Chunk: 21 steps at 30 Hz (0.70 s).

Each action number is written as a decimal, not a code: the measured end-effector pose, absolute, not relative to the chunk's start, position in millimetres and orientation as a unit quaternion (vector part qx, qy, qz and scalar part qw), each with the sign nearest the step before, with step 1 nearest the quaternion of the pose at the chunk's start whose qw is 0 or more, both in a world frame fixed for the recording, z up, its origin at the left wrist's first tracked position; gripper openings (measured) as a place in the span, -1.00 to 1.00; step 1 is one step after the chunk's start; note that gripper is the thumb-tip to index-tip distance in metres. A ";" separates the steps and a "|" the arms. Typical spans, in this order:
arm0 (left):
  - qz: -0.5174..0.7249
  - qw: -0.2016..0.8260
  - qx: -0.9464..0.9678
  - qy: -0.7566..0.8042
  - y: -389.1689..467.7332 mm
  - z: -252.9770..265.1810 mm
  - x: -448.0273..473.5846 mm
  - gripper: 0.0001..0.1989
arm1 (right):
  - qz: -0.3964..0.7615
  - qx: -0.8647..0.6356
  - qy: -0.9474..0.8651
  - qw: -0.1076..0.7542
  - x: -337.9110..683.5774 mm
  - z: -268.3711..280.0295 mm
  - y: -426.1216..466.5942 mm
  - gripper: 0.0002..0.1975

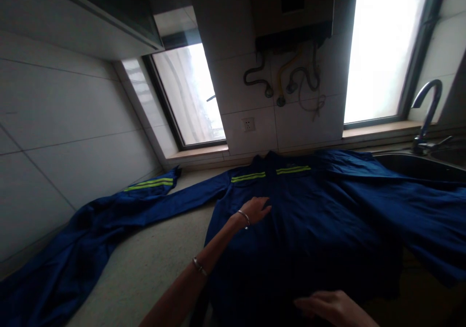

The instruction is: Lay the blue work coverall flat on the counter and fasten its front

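A dark blue work jacket [306,210] with lime-yellow stripes across its chest lies spread on the counter, its collar toward the wall. My left hand [256,209] is over the middle of its front, fingers stretched out and nothing held; whether it presses on the cloth I cannot tell. Near the lower edge of the view, my right hand [329,305] hovers at or over the dark lower part of the jacket, seen from the side with its fingers extended to the left. Shadow hides part of those fingers. Two bracelets circle my left wrist and forearm.
A second blue garment [98,230] with similar stripes lies along the left wall, meeting the jacket's sleeve. The other sleeve reaches past the sink [404,164] with its faucet [431,108]. A water heater [293,11], pipes and a socket [248,124] are on the wall.
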<state>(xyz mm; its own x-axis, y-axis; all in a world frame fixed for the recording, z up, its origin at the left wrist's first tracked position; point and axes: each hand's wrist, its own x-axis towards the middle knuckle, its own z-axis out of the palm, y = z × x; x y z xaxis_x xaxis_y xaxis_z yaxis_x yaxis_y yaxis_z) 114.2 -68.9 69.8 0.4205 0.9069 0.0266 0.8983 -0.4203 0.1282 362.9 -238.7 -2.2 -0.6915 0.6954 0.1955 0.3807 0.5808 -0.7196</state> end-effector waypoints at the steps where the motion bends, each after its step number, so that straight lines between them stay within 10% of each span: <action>1: 0.043 0.055 0.846 0.529 -68.6 63.8 116.3 -0.43 | 0.320 -0.324 -0.857 0.239 359.6 12.8 -231.6 -0.66; 8: -0.008 0.059 0.847 0.528 -81.7 27.1 135.8 -0.26 | 0.213 -0.399 -0.830 0.326 331.1 89.2 -74.8 -0.66; 21: -0.052 0.168 0.851 0.496 -99.8 41.7 136.7 -0.10 | 0.059 -0.634 -0.740 0.216 225.7 27.8 157.5 -0.60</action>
<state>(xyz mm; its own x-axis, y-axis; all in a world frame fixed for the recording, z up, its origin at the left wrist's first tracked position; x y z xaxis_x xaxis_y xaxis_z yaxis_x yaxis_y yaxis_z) 136.7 -99.8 41.7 0.5033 0.8258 -0.2545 0.8606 -0.4524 0.2341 225.7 157.5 27.8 -0.1023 0.9642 0.2446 0.9133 0.1884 -0.3610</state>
